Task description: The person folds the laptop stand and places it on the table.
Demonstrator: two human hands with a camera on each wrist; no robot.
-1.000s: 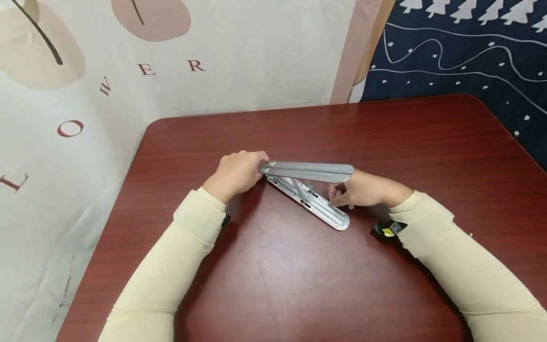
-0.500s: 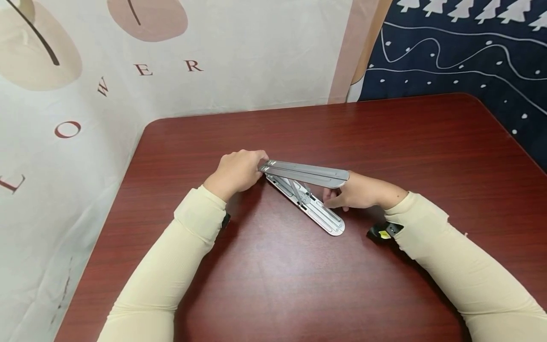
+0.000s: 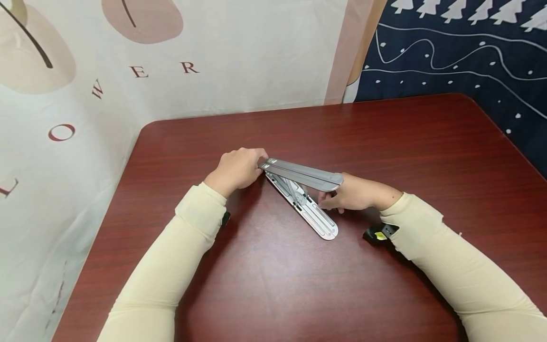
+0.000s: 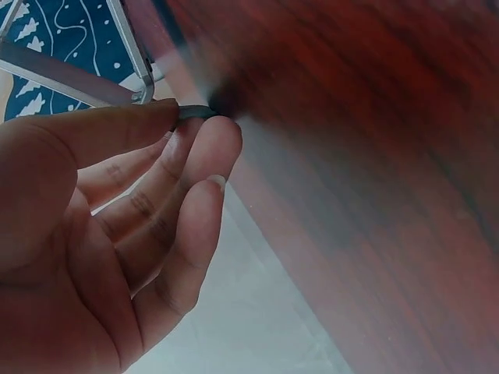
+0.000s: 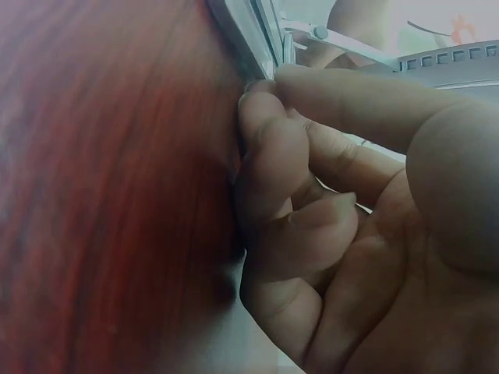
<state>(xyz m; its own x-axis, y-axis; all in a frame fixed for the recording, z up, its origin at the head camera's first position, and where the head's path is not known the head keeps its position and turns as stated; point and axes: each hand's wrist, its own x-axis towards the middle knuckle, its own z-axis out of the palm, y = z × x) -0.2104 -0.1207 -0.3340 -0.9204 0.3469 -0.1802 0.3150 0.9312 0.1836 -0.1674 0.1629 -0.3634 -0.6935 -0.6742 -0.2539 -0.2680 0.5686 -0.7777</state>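
A grey metal folding stand (image 3: 301, 175) stands partly unfolded on the table, its two long rounded plates joined at the left end. The lower plate (image 3: 318, 218) lies low over the tabletop, with a slotted middle and thin support arms (image 3: 295, 190) up to the upper plate. At the joined end, my left hand (image 3: 239, 168) pinches the stand between thumb and fingers; a dark end piece (image 4: 195, 112) shows between them. My right hand (image 3: 359, 192) pinches the lower plate's edge, beneath the upper plate's free end. In the right wrist view its fingertips meet the plate edge (image 5: 253, 39).
The reddish-brown wooden table (image 3: 273, 285) has rounded far corners. A pale printed cloth (image 3: 248, 57) hangs behind it, and a dark blue cloth (image 3: 448, 57) with white trees hangs at the right. A black device (image 3: 378, 234) sits at my right wrist.
The stand's free end has swung toward me and slightly left, pivoting about the end at my left hand. My right hand has moved left with it; the left stays nearly still.
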